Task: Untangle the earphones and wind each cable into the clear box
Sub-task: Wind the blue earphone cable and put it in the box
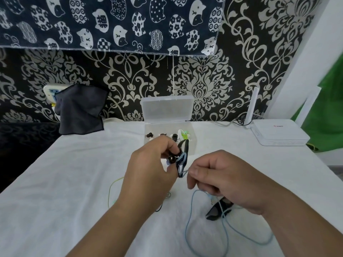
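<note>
Table (pixel 65 182): covered in white cloth, set against a patterned wall. A dark cloth (pixel 79 110) hangs at the far left and a white router (pixel 278 132) sits at the far right.

Clear box (pixel 163 127): at the far centre of the table, open, its lid (pixel 167 108) standing up against the wall. Earbuds (pixel 149 135) and some white and green cable already lie inside.

Left hand (pixel 148 169): raised above the table just in front of the box, its grip pinched narrow on a black cable (pixel 185 145) at the tangle (pixel 181 162).

Right hand (pixel 222 177): just beside the left, its grip pinching a loop of light blue cable (pixel 189 225) where it leaves the tangle. The rest of that cable trails in slack loops onto the table below.

Green cable (pixel 109 193): a thin strand lies on the cloth under the left forearm.

Assessment: the step in hand is untangling, with at least 2 cables, black and blue, crossed at the knot. Winding of these has not begun. The next move calls for the left hand to keep the black cable steady while the right draws the blue loop out through the crossing, slowly, so the knot does not tighten.
</note>
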